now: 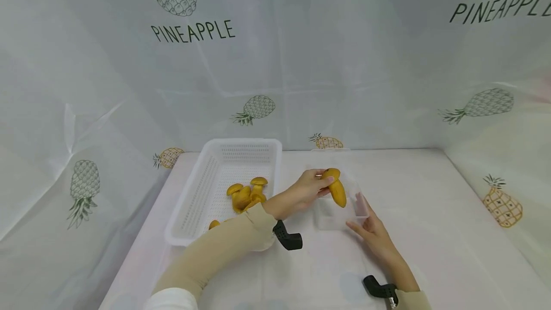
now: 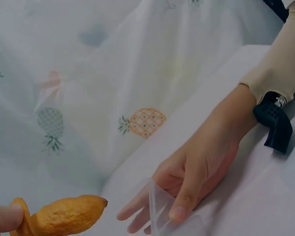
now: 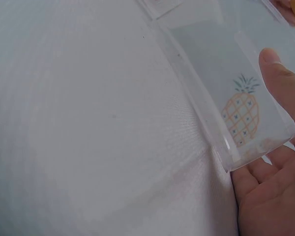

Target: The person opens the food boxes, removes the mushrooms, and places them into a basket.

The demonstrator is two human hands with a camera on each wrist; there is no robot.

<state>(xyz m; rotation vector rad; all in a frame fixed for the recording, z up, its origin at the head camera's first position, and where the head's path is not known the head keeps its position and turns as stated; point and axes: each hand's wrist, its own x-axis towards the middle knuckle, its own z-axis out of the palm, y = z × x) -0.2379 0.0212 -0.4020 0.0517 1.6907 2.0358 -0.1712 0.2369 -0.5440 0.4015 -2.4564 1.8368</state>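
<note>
A yellow mushroom [image 1: 337, 192] is pinched at its cap between the thumb and fingers of my left hand [image 1: 307, 188], its stem pointing down over a clear plastic box [image 1: 325, 223]. In the left wrist view the same mushroom [image 2: 69, 215] lies sideways, with only a thumb end showing beside its cap. My right hand [image 1: 377, 237] holds the box at its near right corner, thumb on one side and fingers round the other. The right wrist view shows that corner of the box [image 3: 231, 160] against the palm side of the right hand [image 3: 273, 196].
To the left stands a white perforated basket [image 1: 184, 214] with several yellow mushrooms [image 1: 242, 198] in it; my left forearm crosses its near right corner. A white cloth covers the table [image 1: 430, 204]. Pineapple-printed sheeting [image 1: 344, 71] hangs behind and at both sides.
</note>
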